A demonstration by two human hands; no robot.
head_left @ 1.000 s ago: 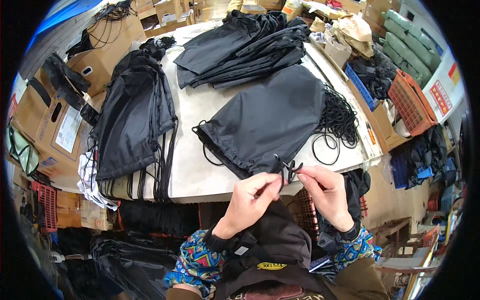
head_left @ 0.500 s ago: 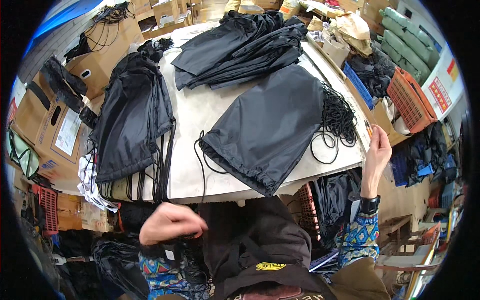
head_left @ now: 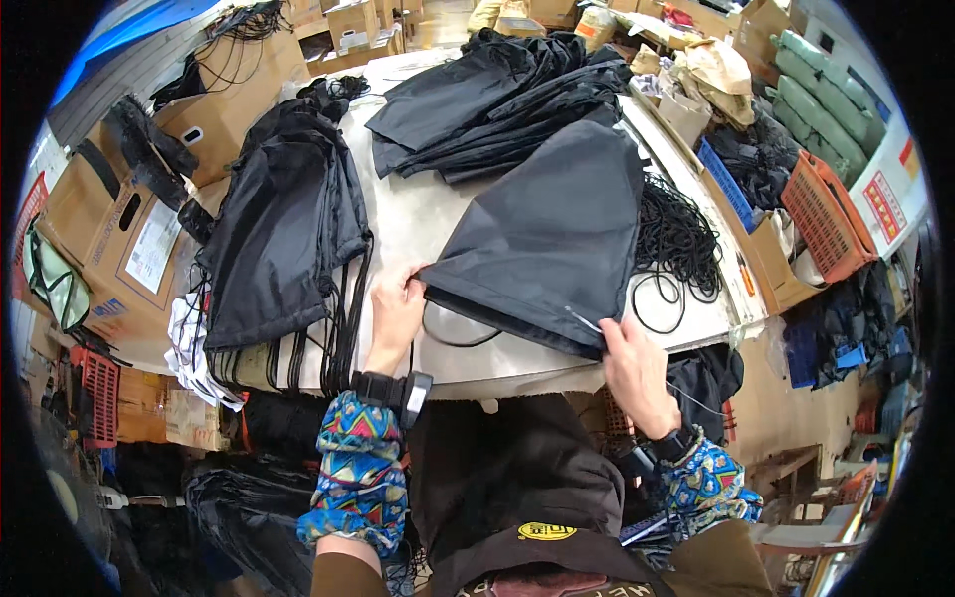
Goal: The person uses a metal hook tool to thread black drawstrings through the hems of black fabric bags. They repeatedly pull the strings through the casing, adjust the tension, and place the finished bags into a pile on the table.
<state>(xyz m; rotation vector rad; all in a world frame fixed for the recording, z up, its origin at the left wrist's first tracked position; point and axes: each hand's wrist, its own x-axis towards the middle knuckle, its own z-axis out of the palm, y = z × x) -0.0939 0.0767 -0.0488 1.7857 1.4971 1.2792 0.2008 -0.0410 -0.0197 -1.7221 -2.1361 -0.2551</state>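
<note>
A black drawstring bag [head_left: 547, 219] lies flat on the white table, its open hem toward me. My left hand [head_left: 398, 310] pinches the hem's left corner. At the right corner, my right hand [head_left: 637, 373] is closed on the hem and on a thin pale wire [head_left: 581, 318]. One end of the wire lies over the fabric and the other trails behind the hand. A heap of black cord [head_left: 678, 239] sits against the bag's right side. A loop of cord [head_left: 463, 341] hangs below the hem near my left hand.
Stacked black bags with hanging cords [head_left: 288, 224] lie at the left, and a pile of black bags [head_left: 497, 104] at the back. An orange-handled tool [head_left: 746, 275] rests by the table's right edge. Cardboard boxes [head_left: 129, 234] stand left; an orange crate [head_left: 828, 204] stands right.
My right hand has left the orange-handled tool at the table edge and come to the bag's right corner with the wire. My left hand has risen from below the table to the left corner.
</note>
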